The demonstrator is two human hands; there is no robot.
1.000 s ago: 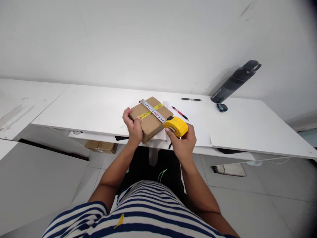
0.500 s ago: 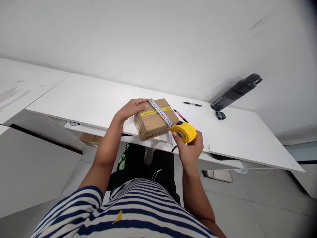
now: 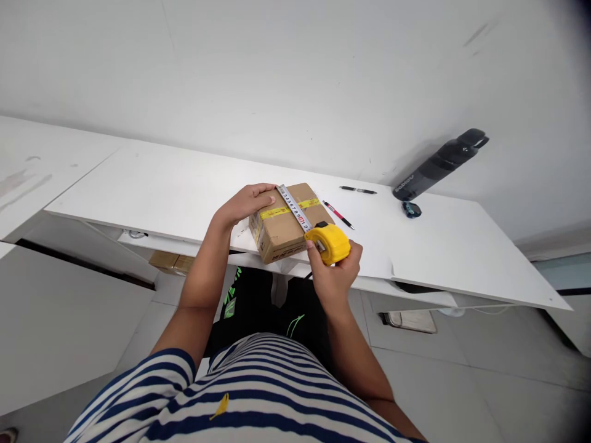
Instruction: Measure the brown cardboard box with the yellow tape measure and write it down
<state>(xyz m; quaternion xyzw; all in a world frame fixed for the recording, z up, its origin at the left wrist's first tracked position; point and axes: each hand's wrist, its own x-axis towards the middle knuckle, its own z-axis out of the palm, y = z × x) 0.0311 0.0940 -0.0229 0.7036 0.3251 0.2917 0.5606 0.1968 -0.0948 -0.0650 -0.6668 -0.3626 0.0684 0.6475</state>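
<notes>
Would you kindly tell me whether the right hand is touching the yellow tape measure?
Touching. The head view shows the right hand holding the yellow tape measure, with the thumb pressed against its near side.

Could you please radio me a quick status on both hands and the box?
Left hand holding cardboard box. Right hand gripping yellow tape measure, blade across box top. Red-and-black pen close by, nothing seen blocking the blade.

Left hand (image 3: 248, 204) now at cardboard box's (image 3: 279, 230) far left side, not near left, yellow tape measure (image 3: 333, 242) drawn closer, less blade (image 3: 294, 208) showing
</notes>
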